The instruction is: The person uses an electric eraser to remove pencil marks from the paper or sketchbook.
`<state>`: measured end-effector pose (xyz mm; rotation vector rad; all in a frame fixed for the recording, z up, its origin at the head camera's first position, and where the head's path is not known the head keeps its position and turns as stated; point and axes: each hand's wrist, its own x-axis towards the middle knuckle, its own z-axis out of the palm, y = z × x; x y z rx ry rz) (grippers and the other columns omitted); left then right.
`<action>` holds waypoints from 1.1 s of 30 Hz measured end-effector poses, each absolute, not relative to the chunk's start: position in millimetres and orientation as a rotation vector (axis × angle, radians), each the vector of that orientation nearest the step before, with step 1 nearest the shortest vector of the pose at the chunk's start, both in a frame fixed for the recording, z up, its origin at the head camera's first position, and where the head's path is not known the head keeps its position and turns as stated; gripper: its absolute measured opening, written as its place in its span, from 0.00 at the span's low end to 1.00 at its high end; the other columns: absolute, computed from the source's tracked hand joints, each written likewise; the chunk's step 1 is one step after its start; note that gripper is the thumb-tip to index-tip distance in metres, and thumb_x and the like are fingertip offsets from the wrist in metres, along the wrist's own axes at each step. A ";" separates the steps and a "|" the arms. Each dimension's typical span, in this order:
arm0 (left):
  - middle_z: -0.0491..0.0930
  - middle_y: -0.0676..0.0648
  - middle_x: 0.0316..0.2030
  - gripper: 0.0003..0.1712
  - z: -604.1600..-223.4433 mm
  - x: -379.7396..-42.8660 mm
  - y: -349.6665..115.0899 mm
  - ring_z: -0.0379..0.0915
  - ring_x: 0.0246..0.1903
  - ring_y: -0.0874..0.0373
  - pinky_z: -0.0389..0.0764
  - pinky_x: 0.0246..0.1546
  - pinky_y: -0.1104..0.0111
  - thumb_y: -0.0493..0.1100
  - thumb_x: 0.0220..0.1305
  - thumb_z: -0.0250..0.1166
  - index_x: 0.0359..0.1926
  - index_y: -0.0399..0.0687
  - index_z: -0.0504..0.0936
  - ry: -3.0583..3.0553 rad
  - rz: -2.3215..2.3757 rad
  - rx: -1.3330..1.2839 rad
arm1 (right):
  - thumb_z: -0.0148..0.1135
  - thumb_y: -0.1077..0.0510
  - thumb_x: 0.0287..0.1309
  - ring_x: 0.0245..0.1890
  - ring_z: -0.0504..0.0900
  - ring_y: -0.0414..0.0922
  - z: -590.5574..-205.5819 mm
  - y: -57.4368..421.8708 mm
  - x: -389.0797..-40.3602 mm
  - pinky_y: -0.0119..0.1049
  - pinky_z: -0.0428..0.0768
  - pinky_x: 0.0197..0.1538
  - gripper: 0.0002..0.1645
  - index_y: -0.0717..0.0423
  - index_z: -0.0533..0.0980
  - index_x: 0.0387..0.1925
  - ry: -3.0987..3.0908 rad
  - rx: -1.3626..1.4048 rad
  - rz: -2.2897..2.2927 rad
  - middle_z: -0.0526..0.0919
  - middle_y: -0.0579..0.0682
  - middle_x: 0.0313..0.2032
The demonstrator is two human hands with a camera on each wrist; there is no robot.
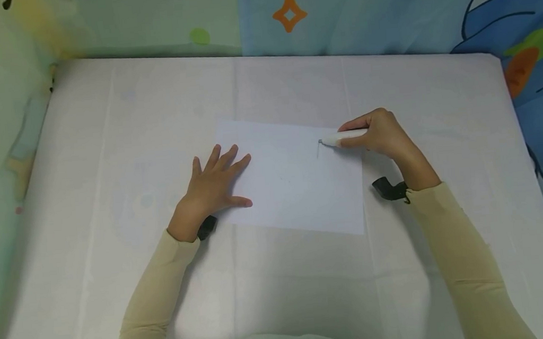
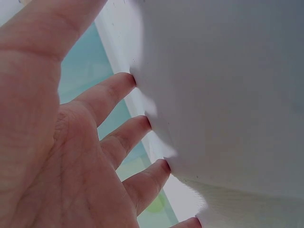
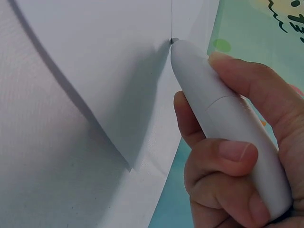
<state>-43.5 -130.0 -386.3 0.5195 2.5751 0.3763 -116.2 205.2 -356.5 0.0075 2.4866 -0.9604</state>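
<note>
A sheet of white paper (image 1: 292,189) lies slightly turned on the white-covered table. My left hand (image 1: 213,187) rests on its left edge with fingers spread and straight; in the left wrist view the fingertips (image 2: 128,80) press on the sheet. In my right hand (image 1: 381,134) is a thick white pen-shaped tool (image 3: 223,104), gripped between thumb and curled fingers. Its small grey tip (image 3: 174,41) meets the paper near the upper right part of the sheet. From the tip runs a short thin line (image 1: 318,151) on the paper.
The white tablecloth (image 1: 152,109) shows fold creases and reaches the table's edges. A patterned curtain (image 1: 360,13) hangs behind and along the sides. Both wrists carry a black camera mount (image 1: 388,188), the right one close over the cloth.
</note>
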 end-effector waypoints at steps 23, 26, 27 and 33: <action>0.42 0.49 0.74 0.54 -387.6 -44.0 -129.4 0.28 0.73 0.46 0.38 0.65 0.37 0.66 0.48 0.66 0.72 0.62 0.49 2.576 0.359 0.516 | 0.69 0.53 0.49 0.58 0.71 0.54 -357.6 206.8 -115.0 0.49 0.67 0.57 0.26 0.64 0.79 0.48 2.488 0.008 -0.966 0.76 0.64 0.55; 0.42 0.50 0.74 0.55 -388.6 -44.3 -129.7 0.27 0.73 0.46 0.38 0.65 0.37 0.66 0.48 0.66 0.72 0.62 0.49 2.574 0.356 0.514 | 0.70 0.52 0.49 0.59 0.70 0.54 -357.7 207.2 -114.3 0.50 0.67 0.58 0.26 0.64 0.79 0.48 2.485 0.012 -0.975 0.76 0.64 0.55; 0.42 0.50 0.74 0.55 -389.0 -44.3 -129.8 0.27 0.73 0.46 0.38 0.65 0.37 0.66 0.48 0.66 0.72 0.62 0.48 2.575 0.355 0.513 | 0.70 0.52 0.48 0.59 0.70 0.54 -357.7 207.1 -114.0 0.50 0.67 0.58 0.26 0.64 0.79 0.47 2.485 0.011 -0.977 0.76 0.64 0.55; 0.42 0.50 0.74 0.54 -389.4 -44.2 -129.7 0.28 0.73 0.46 0.38 0.65 0.37 0.67 0.48 0.66 0.72 0.62 0.49 2.580 0.351 0.519 | 0.70 0.51 0.48 0.58 0.71 0.54 -358.1 207.2 -113.0 0.48 0.68 0.56 0.27 0.64 0.79 0.48 2.487 0.019 -0.987 0.77 0.63 0.54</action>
